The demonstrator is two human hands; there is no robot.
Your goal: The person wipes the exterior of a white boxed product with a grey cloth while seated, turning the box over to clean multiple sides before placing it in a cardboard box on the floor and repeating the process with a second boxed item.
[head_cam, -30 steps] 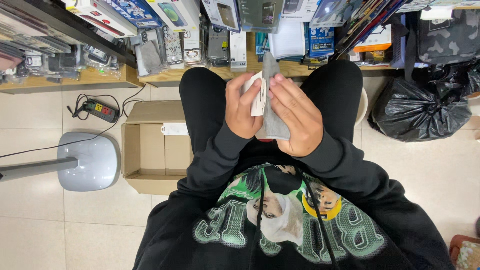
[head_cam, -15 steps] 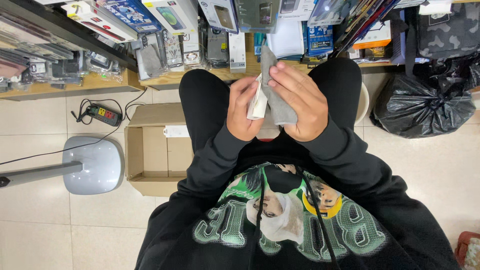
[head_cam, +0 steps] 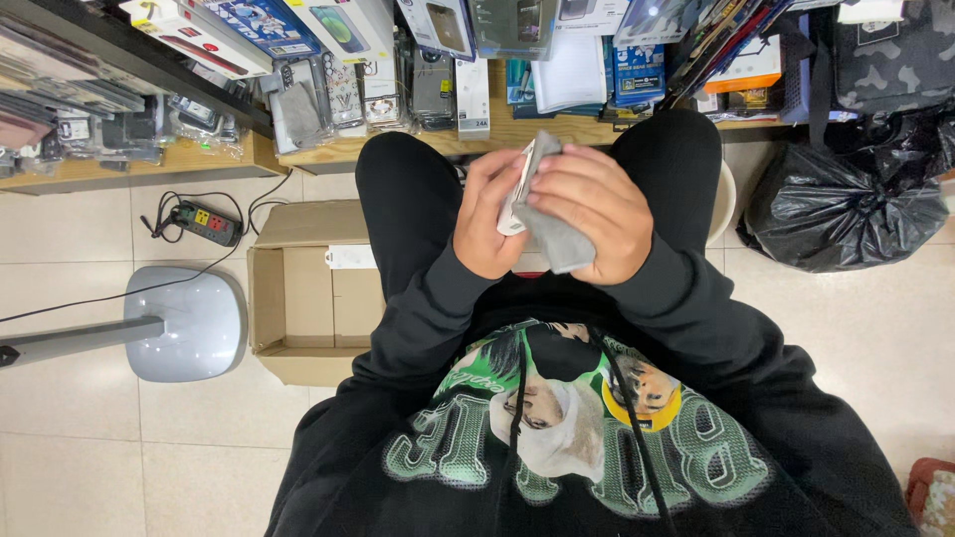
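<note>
I sit with my knees apart and both hands raised above my lap. My left hand (head_cam: 489, 217) grips a flat white boxed item (head_cam: 518, 194) by its edge, held nearly upright. My right hand (head_cam: 590, 211) presses a grey cloth (head_cam: 553, 231) against the item's face, fingers spread over the cloth. Part of the item is hidden by the cloth and my fingers.
An open cardboard box (head_cam: 298, 298) lies on the tile floor at my left, a grey stand base (head_cam: 189, 323) and a power strip (head_cam: 204, 221) beyond it. Wooden shelves (head_cam: 199, 159) crowded with packaged goods run ahead. A black rubbish bag (head_cam: 846, 209) sits at the right.
My right hand has slid the grey cloth over the white item, and the cloth's free end no longer sticks up as far. The camera has tilted slightly.
</note>
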